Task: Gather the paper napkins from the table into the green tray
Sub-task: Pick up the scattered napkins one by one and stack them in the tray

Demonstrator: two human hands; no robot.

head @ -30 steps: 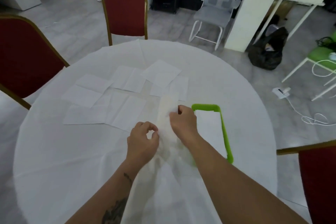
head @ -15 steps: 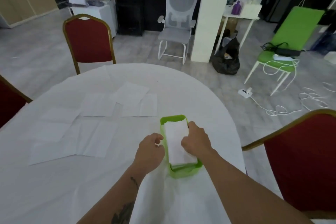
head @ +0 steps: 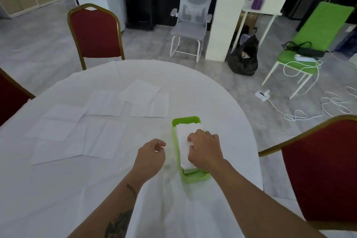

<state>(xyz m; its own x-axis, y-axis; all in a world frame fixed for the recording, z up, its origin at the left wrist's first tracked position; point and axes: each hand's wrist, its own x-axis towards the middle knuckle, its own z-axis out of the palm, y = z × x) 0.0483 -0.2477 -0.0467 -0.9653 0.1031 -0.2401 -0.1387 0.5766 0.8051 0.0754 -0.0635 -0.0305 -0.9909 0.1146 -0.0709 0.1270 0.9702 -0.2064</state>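
— Since a second ago, the folded napkin (head: 186,147) has gone into the tray (head: 195,177), lower centre; right hand (head: 204,149) presses it flat, fingers spread.

— Left hand (head: 149,157)?

— Loosely curled, empty. Next it likely reaches left for the loose napkins (head: 104,137).

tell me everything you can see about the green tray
The green tray is a small, bright lime rectangular container with rounded corners and raised walls; it looks like plastic. It sits flat on the white tablecloth, near the table's right edge, its long side running away from the camera. A stack of folded white napkins fills it up to about the rim. The right hand rests on top of that stack, covering the right wall. The left hand is loosely curled beside the tray's left wall, apart from it.
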